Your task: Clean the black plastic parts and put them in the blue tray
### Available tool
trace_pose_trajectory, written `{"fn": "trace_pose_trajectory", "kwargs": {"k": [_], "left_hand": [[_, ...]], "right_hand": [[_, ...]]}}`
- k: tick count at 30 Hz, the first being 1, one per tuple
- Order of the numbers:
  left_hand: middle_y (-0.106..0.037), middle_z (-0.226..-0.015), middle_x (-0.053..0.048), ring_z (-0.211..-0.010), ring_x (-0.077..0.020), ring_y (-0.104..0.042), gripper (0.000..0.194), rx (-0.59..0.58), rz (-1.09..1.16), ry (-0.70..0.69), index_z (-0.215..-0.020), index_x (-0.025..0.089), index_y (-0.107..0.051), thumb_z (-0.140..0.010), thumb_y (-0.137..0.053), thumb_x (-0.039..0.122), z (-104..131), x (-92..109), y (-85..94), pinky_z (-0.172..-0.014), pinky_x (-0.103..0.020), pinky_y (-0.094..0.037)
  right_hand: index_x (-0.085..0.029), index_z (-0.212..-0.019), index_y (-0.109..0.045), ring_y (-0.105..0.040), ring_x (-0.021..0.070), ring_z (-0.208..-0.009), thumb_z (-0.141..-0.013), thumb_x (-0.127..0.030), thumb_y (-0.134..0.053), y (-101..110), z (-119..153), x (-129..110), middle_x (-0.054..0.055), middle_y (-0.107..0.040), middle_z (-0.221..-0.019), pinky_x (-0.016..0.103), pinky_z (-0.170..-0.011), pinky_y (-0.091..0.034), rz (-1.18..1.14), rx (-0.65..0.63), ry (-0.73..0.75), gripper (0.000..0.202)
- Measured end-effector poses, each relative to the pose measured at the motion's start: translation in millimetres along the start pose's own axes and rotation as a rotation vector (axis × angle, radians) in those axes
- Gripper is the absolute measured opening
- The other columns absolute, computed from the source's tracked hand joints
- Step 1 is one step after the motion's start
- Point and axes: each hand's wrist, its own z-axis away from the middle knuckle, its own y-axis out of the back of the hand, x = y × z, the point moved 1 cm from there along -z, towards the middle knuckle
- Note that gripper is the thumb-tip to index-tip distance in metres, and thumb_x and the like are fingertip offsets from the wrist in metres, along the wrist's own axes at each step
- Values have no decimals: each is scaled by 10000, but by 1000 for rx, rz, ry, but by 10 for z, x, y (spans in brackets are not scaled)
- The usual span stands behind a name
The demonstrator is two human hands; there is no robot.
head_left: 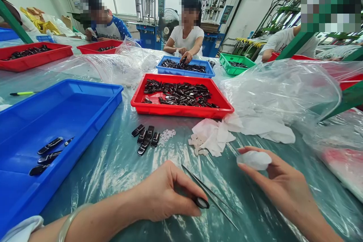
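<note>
Between thumb and fingers, my left hand (pixel 166 193) grips a small black part (pixel 202 202) with a pale oval face. A pair of metal tweezers (pixel 211 196) lies on the plastic-covered table just beyond it. My right hand (pixel 283 181) pinches a folded white cloth or tissue (pixel 255 160), held off to the right of the tweezers. Several black parts with silvery trim (pixel 146 138) lie in a loose group ahead of my left hand, beside a small heap of tiny whitish pieces (pixel 167 136).
At left stands a blue tray (pixel 93 132) with a few black parts. A red tray (pixel 181 111) full of them sits ahead. Crumpled white tissue (pixel 212 132) and clear plastic bags (pixel 280 87) lie at right. Co-workers (pixel 187 34) sit opposite behind more trays.
</note>
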Motion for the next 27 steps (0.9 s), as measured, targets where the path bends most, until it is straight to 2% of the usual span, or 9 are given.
{"fn": "trace_pose_trajectory", "kwargs": {"k": [4, 8, 12, 14, 15, 17, 19, 22, 27], "left_hand": [[-624, -672, -27, -568, -84, -460, 258, 31, -40, -2, -814, 147, -736, -560, -691, 152, -15, 8, -7, -528, -190, -354], [-587, -584, 5, -519, -57, -431, 214, 53, 41, 38, -767, 128, -732, -560, -686, 155, -22, 21, -15, -509, -169, -342], [-603, -602, -10, -548, -76, -516, 205, 67, 175, 96, -726, 98, -709, -544, -703, 192, -31, 19, -11, -562, -180, -410], [-627, -645, -35, -582, -102, -567, 250, 82, 184, 127, -739, 90, -700, -533, -719, 230, -33, 25, -10, -578, -195, -440], [-636, -667, -46, -600, -113, -584, 271, 87, 173, 136, -752, 88, -698, -535, -722, 248, -32, 32, -12, -579, -198, -448], [-646, -695, -62, -627, -127, -606, 294, 90, 145, 145, -770, 84, -694, -551, -720, 278, -27, 53, -17, -577, -196, -456], [-650, -702, -71, -636, -131, -615, 297, 88, 119, 144, -765, 79, -690, -590, -699, 318, -20, 75, -23, -571, -193, -458], [-660, -712, -90, -626, -138, -627, 315, 98, 111, 144, -733, 70, -683, -635, -663, 369, -16, 92, -21, -535, -182, -450], [-674, -724, -125, -603, -160, -646, 351, 125, 218, 151, -702, 59, -671, -655, -639, 405, -31, 68, 1, -489, -176, -454]], "right_hand": [[-207, -888, -621, -656, 211, -740, -640, -478, -649, 55, -83, 168, 48, -700, -881, 291, -634, -533, -68, 30, -102, 368], [-204, -1014, -559, -657, 230, -799, -673, -426, -654, 96, -105, 210, 103, -690, -951, 305, -658, -540, -90, 129, -82, 417], [-218, -1223, -452, -514, 309, -1083, -669, -367, -707, 174, 11, 31, 162, -499, -1244, 415, -841, -458, 24, 394, 13, 627], [-222, -1202, -480, -550, 293, -990, -701, -326, -698, 183, 82, -143, 152, -509, -1196, 427, -824, -453, 163, 446, 189, 556], [-227, -1150, -514, -583, 254, -885, -745, -289, -661, 162, 106, -236, 135, -545, -1118, 401, -769, -474, 231, 391, 320, 435], [-222, -1044, -550, -594, 193, -798, -820, -197, -566, 68, 119, -393, 91, -584, -983, 330, -707, -495, 246, 181, 586, 226], [-213, -972, -558, -594, 160, -808, -853, -141, -493, -76, 78, -483, 63, -585, -934, 268, -678, -503, 216, -11, 698, 153], [-185, -955, -562, -593, 148, -807, -867, -106, -426, -323, -47, -510, 62, -581, -900, 247, -664, -513, 229, -177, 692, 180], [-142, -918, -571, -576, 166, -674, -870, -116, -394, -558, -184, -456, 66, -554, -789, 305, -592, -512, 301, -283, 602, 185]]}}
